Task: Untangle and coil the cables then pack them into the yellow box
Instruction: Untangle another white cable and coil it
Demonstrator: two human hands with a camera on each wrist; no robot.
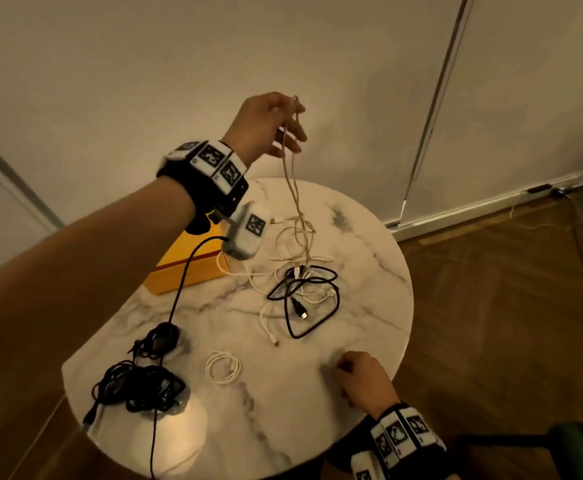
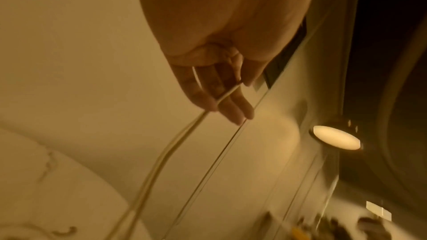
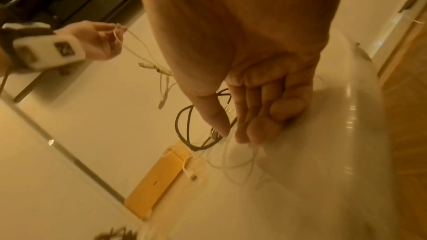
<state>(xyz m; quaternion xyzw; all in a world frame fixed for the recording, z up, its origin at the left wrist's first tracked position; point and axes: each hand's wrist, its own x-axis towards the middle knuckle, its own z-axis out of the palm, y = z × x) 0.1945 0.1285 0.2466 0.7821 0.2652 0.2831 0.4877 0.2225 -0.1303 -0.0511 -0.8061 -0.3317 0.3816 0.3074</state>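
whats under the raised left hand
Two strands of a white cable hang from the left hand down to the tangle of white and black cables on the marble table. Where the strands end in the tangle is hidden.

The table (image 1: 369,244) is white with grey streaks like marble. The box (image 1: 193,268) is yellow. Some cables (image 1: 297,202) are white and one cable (image 1: 317,282) is black. The floor (image 1: 508,306) is brown wood.

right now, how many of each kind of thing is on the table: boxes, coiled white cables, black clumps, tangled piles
yellow box: 1
coiled white cable: 1
black cable clumps: 2, upper and lower
tangled pile: 1; the left hand pinches a white cable leading up from it
total: 5
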